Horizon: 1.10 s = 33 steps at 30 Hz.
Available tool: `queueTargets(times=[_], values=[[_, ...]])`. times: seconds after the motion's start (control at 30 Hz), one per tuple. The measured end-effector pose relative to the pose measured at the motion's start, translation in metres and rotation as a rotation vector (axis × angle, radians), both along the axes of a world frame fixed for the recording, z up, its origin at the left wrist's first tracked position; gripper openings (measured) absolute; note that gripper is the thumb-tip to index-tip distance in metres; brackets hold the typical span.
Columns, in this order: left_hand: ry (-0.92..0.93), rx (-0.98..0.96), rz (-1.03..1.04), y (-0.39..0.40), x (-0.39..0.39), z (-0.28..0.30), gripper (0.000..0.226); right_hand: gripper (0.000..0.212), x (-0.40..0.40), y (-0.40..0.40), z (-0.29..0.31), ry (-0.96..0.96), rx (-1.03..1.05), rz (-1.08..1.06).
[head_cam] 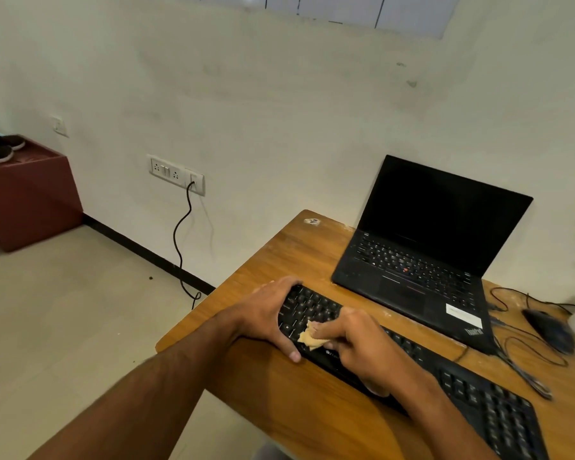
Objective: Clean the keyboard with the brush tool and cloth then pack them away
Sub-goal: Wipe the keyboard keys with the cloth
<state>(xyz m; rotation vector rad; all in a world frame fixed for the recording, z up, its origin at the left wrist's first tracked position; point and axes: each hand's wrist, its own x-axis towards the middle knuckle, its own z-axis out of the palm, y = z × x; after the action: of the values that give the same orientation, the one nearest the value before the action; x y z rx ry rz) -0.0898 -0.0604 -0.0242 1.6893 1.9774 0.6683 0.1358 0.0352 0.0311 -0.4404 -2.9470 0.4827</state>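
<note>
keyboard [412, 356] lengthwise near-right (diagonal)

I am looking at a simple office room: wooden desk [279, 257], open laptop [422, 250], mouse [550, 330], wall sockets [166, 171].
</note>
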Motion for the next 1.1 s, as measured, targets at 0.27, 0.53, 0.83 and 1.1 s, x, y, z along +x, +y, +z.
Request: queueTargets(times=[0.27, 0.53, 0.83, 1.1], values=[[0.015, -0.005, -0.007, 0.001, -0.001, -0.001, 0.147, 0.036, -0.048, -0.002, -0.001, 0.214, 0.011, -0.106], [0.027, 0.005, 0.004, 0.002, 0.001, 0.0, 0.139, 0.028, -0.013, -0.009, -0.012, 0.058, 0.113, -0.134], [-0.014, 0.023, -0.01, 0.002, -0.001, -0.003, 0.137, 0.033, -0.045, -0.003, -0.001, 0.151, 0.098, -0.153], [-0.027, 0.008, 0.002, 0.001, -0.002, -0.002, 0.138, 0.041, -0.009, 0.001, 0.004, 0.004, 0.059, -0.241]])
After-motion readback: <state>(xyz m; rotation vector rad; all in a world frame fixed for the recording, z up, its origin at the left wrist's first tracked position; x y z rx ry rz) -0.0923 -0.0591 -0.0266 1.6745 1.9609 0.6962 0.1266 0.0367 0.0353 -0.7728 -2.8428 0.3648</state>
